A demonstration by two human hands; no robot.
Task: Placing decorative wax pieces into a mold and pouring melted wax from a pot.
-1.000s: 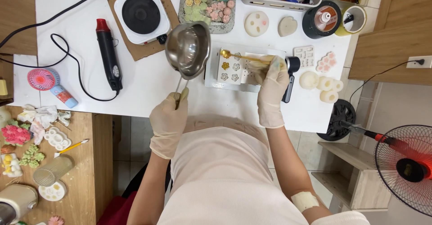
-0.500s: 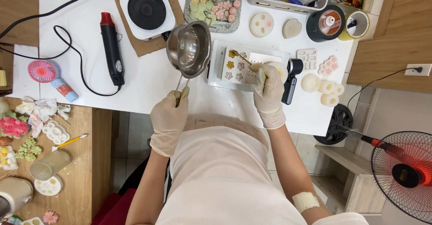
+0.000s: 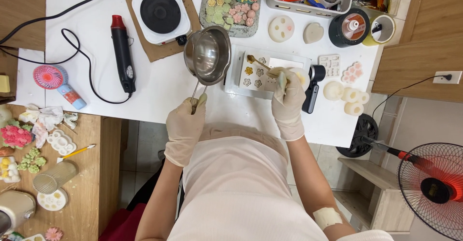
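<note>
White table: left hand clasps shiny steel pot handle; right hand pinches gold spoon over mould

Both hands are gloved, and both arms are stretched forward from the body. The left hand is closed in a fist grip, knuckles up. The right hand is pinched shut at the fingertips, with a bandage seen on that forearm.
</note>
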